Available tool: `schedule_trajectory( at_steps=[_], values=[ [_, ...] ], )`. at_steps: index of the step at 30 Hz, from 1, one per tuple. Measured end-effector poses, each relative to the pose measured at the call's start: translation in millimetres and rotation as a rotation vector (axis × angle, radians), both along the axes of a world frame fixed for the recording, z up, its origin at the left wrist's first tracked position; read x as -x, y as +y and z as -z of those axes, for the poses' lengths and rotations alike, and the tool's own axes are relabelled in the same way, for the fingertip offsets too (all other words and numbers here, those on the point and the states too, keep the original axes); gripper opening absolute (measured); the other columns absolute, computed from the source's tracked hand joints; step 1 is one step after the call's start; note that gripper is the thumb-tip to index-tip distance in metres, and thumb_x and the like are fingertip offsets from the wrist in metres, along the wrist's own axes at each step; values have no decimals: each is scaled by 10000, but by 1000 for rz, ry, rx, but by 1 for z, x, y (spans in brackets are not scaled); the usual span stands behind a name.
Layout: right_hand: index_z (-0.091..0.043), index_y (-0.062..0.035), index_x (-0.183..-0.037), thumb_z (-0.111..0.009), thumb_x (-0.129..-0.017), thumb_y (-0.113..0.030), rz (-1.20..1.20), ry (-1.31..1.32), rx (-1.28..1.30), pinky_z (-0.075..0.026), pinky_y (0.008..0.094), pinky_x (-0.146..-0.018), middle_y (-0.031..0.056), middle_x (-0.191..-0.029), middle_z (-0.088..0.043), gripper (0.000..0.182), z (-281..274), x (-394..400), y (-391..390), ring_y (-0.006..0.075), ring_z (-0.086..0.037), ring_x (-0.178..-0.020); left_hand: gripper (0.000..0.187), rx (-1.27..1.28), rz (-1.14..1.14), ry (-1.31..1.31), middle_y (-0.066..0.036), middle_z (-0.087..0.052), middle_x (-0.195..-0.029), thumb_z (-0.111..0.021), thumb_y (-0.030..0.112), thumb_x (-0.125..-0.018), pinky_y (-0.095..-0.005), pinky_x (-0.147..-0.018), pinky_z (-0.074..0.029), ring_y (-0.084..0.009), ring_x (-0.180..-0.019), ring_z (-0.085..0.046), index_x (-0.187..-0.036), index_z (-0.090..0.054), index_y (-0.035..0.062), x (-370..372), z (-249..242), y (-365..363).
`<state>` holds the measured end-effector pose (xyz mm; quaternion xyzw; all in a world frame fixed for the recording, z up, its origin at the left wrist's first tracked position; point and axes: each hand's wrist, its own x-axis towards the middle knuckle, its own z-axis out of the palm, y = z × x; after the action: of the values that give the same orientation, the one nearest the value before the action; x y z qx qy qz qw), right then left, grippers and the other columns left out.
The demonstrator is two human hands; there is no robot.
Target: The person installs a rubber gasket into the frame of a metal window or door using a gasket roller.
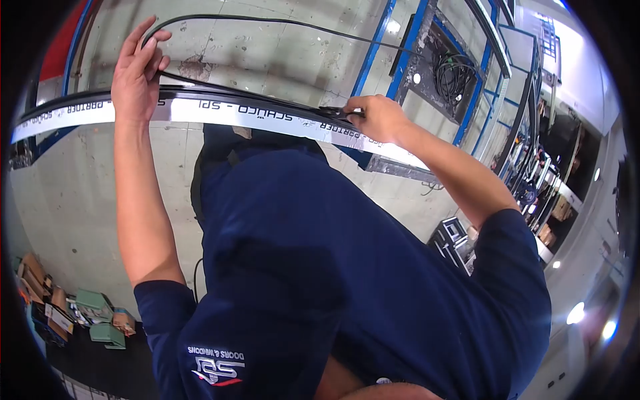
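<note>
A long window profile (220,111), dark with white printed protective film, lies across in front of my body. My left hand (139,70) is raised at its far side, fingers closed around a bend of thin black rubber gasket (267,20). From that bend one length runs right toward a coil, and the other slants down along the profile toward my right hand (379,119). My right hand is closed at the profile's upper edge on a small dark hand tool (337,112), where the gasket meets the profile. Its exact kind is hard to make out.
A coil of black gasket (455,77) sits within a blue-framed rack (400,57) at the right. Behind are more racks and stored profiles. A black-and-silver case (453,241) stands on the floor at right; green boxes (100,313) and cartons are at lower left.
</note>
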<state>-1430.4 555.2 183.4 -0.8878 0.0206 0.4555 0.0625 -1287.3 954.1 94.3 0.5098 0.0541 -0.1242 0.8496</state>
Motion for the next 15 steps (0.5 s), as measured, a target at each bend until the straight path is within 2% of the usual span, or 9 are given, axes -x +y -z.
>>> schedule_trajectory(
  at_steps=[3,7,12,15],
  values=[
    [-735,-186,-1134,-643,-912,-246,-16,-97,-131,-541,464,-895,151,-1011,-744,248,9,-12,24,362,-688,-1017,444,33,25,-16,-82,-678,-1132,-570,69,-1023,-229,-728,-418,-38,-664,-352,-1452,-501,-19,-4,4,-3],
    [-730,-208,-1144,-626,-919,-258,6,-64,-128,-544,465,-877,146,-1004,-745,253,7,-34,71,364,-691,-1005,478,24,93,-11,-55,-666,-1116,-572,86,-1022,-237,-771,-421,-59,-709,-367,-1478,-474,-20,-3,11,-11],
    [-731,-219,-1143,-609,-924,-261,-7,-62,-108,-545,465,-881,138,-1013,-746,254,4,-27,55,366,-690,-1010,412,-36,115,28,-72,-699,-1157,-556,48,-1012,-212,-780,-429,-63,-751,-432,-1423,-554,36,0,13,-13],
    [-732,-217,-1139,-613,-925,-271,-23,-73,-120,-547,462,-889,130,-1026,-747,251,14,-38,70,361,-689,-1022,457,46,151,35,-48,-662,-1133,-578,81,-1009,-248,-887,-437,-92,-824,-471,-1457,-518,16,-3,15,-1]
  ],
)
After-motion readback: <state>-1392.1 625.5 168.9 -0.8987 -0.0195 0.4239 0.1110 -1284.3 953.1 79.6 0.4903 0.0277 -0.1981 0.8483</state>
